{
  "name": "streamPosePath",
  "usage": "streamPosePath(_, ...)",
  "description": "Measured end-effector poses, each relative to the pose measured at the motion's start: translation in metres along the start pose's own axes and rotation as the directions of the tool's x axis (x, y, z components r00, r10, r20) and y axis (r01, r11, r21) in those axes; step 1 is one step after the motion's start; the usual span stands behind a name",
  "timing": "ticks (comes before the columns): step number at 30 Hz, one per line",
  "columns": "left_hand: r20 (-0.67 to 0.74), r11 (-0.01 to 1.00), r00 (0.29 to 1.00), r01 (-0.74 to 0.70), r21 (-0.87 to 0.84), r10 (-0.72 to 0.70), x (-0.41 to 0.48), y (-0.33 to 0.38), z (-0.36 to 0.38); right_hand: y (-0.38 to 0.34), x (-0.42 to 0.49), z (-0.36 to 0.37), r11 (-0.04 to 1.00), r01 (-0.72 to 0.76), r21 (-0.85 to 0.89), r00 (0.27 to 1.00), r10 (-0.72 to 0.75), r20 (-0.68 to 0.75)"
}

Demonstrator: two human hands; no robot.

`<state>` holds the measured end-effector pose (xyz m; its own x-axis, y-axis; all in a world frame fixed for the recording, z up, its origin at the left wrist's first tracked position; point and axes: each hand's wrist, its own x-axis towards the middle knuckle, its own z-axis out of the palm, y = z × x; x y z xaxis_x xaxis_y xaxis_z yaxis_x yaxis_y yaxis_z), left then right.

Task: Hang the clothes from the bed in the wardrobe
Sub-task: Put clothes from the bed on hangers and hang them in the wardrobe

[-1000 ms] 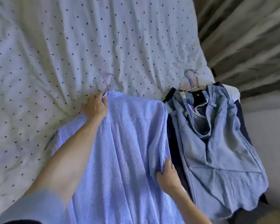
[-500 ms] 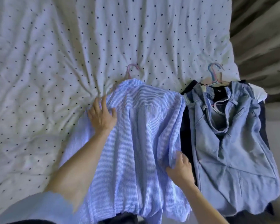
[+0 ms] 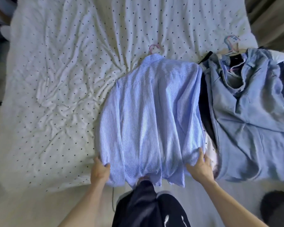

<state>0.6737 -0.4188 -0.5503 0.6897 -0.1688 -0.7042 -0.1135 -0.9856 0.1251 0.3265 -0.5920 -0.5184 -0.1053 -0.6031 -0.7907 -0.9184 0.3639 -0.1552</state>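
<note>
left hand (image 3: 100,171), right hand (image 3: 201,169) — gripping shirt (image 3: 152,112) hem

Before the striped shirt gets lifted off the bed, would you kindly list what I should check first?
1. Hanger inside striped shirt: its pink hook shows above the collar, ok.
2. Left hand pinches hem's left corner: ok.
3. Right hand holds hem firmly: fingers lie on cloth, cannot tell.
4. Shoulders seated on hanger: hidden, cannot tell.
5. Shirt free of neighbouring denim pile: edges meet, cannot tell.
</note>
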Motion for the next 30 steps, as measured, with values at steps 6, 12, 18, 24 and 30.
streamPosePath(6, 0.010, 0.908, 0.980, -0.178, -0.378, 0.197, -0.075, 0.020, 0.019, 0.046, -0.033, 0.021, 0.993, 0.113, 0.044, 0.993, -0.115, 0.041)
streamPosePath(12, 0.382, 0.890, 0.843, -0.445, 0.101, 0.378, -0.164, 0.030, 0.038, 0.085, -0.107, 0.010, 0.966, 0.248, 0.070, 0.967, -0.251, 0.037)
streamPosePath(18, 0.480, 0.559, 0.666, -0.743, 0.368, 0.571, -0.254, 0.069, 0.036, 0.129, -0.200, -0.029, 0.902, 0.431, 0.033, 0.886, -0.417, -0.202)
streamPosePath(24, 0.532, 0.120, 0.302, -0.929, 0.349, 0.791, -0.369, 0.132, 0.043, 0.201, -0.286, -0.060, 0.893, 0.448, 0.029, 0.767, -0.367, -0.526)
streamPosePath(30, 0.619, -0.412, -0.205, -0.887, 0.211, 0.758, -0.494, 0.187, 0.079, 0.270, -0.357, -0.087, 0.936, 0.298, 0.186, 0.643, -0.053, -0.764)
